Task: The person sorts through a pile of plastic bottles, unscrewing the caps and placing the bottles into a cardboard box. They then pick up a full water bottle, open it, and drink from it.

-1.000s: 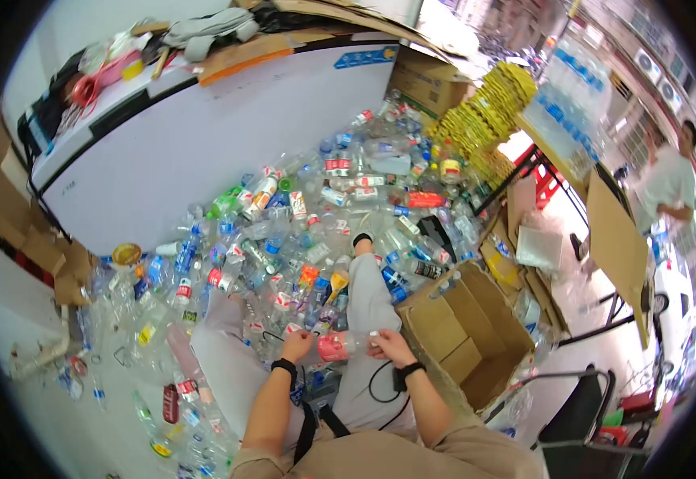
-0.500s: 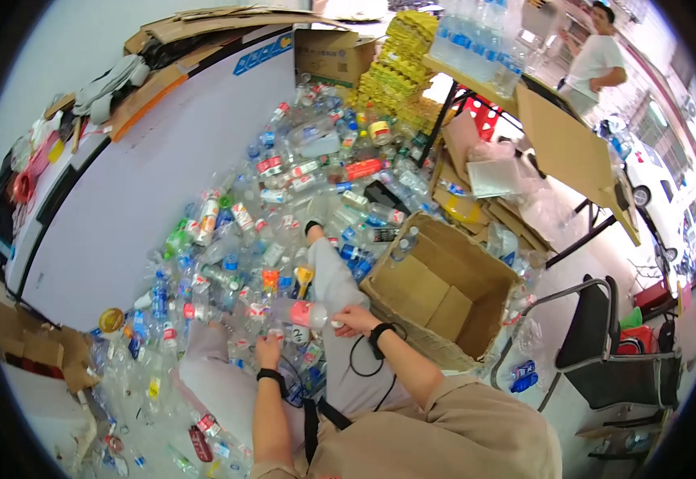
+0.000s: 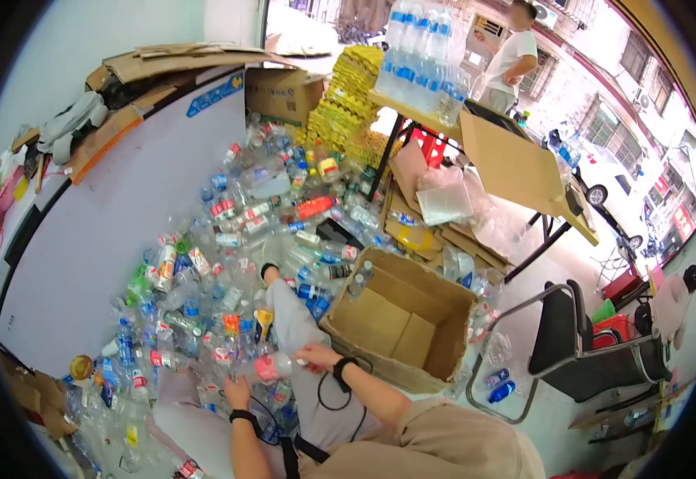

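A clear plastic bottle with a pink-red label point(image 3: 268, 367) lies across the front of my lap, its capped end to the right. My right hand point(image 3: 316, 357) is closed around that neck end. Close below the bottle's other end is my left hand point(image 3: 237, 391), its fingers curled together; whether they grip the bottle or something else is hidden. Black bands circle both wrists, and a thin black cord point(image 3: 333, 409) loops near the right one. Many empty bottles point(image 3: 228, 299) are heaped around my outstretched legs point(image 3: 296, 319).
An open cardboard box point(image 3: 412, 319) with a few clear bottles inside stands right of my leg. Beyond it are a table point(image 3: 515, 152) with packed water bottles and stacked yellow trays point(image 3: 348, 100). A black chair point(image 3: 579, 343) is at right. A person point(image 3: 511, 60) stands outside.
The view has swung right and up, so the room appears shifted left and down. My right hand still holds the bottle's cap end. The left hand stays near its other end.
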{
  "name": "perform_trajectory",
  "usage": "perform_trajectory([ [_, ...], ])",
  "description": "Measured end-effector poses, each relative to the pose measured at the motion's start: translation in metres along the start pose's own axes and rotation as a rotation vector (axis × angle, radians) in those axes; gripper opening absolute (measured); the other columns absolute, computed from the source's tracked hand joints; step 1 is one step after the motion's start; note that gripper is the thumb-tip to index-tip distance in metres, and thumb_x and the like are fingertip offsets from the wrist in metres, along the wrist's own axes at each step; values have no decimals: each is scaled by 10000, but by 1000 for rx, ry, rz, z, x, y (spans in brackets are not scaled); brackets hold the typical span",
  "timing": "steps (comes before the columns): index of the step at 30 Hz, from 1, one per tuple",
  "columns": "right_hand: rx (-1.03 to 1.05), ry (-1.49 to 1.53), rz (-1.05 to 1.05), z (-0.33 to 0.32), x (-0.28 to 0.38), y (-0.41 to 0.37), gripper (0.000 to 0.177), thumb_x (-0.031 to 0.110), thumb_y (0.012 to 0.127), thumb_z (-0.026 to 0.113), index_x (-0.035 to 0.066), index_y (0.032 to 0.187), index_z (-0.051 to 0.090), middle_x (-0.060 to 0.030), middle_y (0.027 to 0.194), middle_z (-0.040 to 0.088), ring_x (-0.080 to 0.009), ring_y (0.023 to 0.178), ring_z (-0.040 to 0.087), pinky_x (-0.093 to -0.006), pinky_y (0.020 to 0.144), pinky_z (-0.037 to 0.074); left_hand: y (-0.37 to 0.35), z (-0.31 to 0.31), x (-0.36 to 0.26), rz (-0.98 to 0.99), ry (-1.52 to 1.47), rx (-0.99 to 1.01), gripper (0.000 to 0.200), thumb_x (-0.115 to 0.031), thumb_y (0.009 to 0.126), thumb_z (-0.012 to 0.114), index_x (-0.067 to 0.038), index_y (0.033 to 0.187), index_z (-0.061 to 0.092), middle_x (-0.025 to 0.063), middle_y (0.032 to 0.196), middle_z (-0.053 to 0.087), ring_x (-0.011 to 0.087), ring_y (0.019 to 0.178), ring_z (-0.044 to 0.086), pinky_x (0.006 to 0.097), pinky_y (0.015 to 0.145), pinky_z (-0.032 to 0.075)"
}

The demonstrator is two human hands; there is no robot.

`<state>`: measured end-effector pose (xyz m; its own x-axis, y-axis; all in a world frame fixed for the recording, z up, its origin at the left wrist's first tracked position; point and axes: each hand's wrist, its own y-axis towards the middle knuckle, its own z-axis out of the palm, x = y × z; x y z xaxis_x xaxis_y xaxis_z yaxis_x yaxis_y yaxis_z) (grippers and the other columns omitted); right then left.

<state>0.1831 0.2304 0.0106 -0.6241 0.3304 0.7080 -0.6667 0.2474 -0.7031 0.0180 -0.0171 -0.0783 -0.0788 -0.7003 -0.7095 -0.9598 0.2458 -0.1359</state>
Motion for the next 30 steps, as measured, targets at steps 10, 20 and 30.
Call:
perform_trajectory([
  [10,47,98,-48,-4,6,-7,320,388,875,631,73,885,576,-33,701,561,-102,525,515,-248,464,420,1,-8,-8,-64,-67,105,476,-367,932,506,74,1086,599,309,1015,645,460,1002,610,477,885,467],
  [20,41,50,-18,-1,9,-10,356,399,897,612,89,1039,507,-22,781,537,-138,579,561,-289,544,505,-1,-18,-31,-51,-190,-44,463,-369,959,487,58,1089,607,266,1023,660,411,973,632,444,859,475],
  [30,65,113,16,-4,3,-2,440,396,873,680,84,1121,492,-49,845,567,-149,648,607,-285,597,532,-6,-16,-10,-104,-231,-26,439,-352,955,496,50,1096,602,253,1012,662,397,965,636,441,858,473],
])
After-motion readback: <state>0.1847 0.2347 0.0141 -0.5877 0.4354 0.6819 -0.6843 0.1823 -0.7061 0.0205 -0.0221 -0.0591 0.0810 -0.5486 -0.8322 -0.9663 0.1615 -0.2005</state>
